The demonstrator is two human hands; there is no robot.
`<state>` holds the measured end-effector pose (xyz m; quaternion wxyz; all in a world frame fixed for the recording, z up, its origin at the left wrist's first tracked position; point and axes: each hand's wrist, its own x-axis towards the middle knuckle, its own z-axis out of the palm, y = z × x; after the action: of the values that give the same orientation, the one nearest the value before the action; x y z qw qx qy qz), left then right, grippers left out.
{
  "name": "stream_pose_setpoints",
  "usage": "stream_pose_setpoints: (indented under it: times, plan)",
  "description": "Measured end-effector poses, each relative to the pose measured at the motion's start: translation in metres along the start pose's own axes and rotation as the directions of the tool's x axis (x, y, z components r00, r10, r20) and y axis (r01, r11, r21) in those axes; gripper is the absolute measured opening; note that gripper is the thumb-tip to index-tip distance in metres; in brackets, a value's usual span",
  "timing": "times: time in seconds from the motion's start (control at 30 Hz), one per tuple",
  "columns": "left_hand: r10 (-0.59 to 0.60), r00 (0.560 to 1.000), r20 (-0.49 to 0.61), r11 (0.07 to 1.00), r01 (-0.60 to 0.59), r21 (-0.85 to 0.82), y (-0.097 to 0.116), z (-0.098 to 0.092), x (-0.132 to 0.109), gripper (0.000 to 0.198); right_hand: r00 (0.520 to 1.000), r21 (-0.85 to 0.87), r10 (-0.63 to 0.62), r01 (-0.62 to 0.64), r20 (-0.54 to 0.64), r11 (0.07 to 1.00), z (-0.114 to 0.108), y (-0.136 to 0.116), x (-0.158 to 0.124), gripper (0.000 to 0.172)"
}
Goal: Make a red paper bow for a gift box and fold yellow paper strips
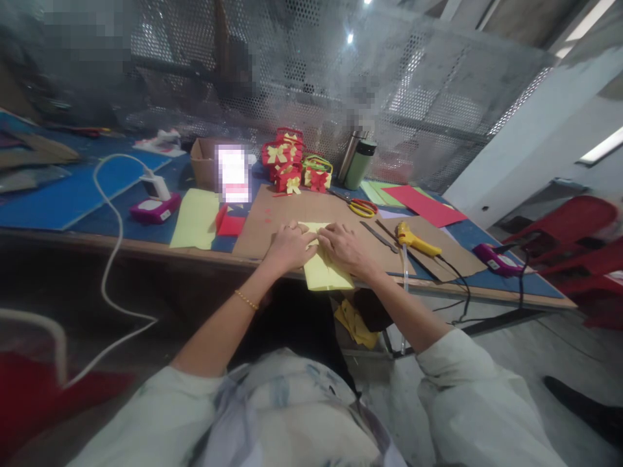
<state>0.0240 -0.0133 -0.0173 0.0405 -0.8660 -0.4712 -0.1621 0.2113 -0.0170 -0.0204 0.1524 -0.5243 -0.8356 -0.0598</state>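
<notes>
A folded sheet of yellow paper [327, 269] lies on the brown cardboard at the table's front edge, its near end hanging slightly over. My left hand [291, 245] grips its left side, fingers bent and pressed onto it. On the right side, my right hand [344, 246] presses its curled fingers along the same sheet, close to the left fingertips. The fingers cover part of the paper's middle and upper portion. To the right of my right hand lie a dark craft blade [378, 236] and a yellow hot glue gun [416, 241].
Yellow-handled scissors [363, 206] lie beyond the hands. Red and yellow paper gift boxes [285, 155] stand at the back beside a green bottle [361, 165]. Yellow paper [195, 217] lies left, red paper [423, 204] right. Purple power sockets [154, 207] and cords flank the work area.
</notes>
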Motion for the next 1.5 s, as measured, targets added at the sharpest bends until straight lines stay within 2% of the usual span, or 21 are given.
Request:
stream_pose_setpoints:
  times: [0.27,0.6,0.83,1.0,1.17,1.3,1.5]
  plan:
    - [0.002,1.0,-0.005,1.0,-0.002,0.029,-0.001,0.0,0.0,0.033,0.999,-0.011,-0.022,0.023,0.028,1.0,0.01,0.002,0.0,0.038]
    - [0.018,0.999,-0.037,1.0,-0.017,0.014,-0.004,0.003,0.002,0.034,0.992,-0.019,-0.061,0.064,0.108,0.998,0.013,0.01,0.005,0.048]
    - [0.0,1.0,0.031,1.0,-0.001,0.029,-0.004,-0.003,0.002,0.036,0.993,-0.017,-0.05,0.052,0.103,0.998,0.013,0.007,0.003,0.048]
    - [-0.015,0.997,0.077,0.998,0.01,0.06,-0.005,-0.011,0.021,0.045,0.994,-0.002,-0.04,0.04,0.098,0.999,0.01,0.004,0.004,0.041]
    - [0.025,0.99,0.137,0.997,-0.035,0.074,-0.008,-0.008,0.045,0.043,0.992,0.02,-0.02,0.017,0.124,1.0,0.01,0.004,0.006,0.049]
    - [0.043,0.992,0.117,0.997,-0.05,0.063,-0.011,-0.001,0.048,0.042,0.99,0.061,0.008,-0.017,0.143,0.998,0.012,0.004,0.006,0.056]
    - [0.086,0.99,0.109,0.989,-0.099,0.114,-0.016,0.004,0.045,0.041,0.991,0.1,0.002,-0.016,0.135,0.995,0.012,0.005,0.008,0.056]
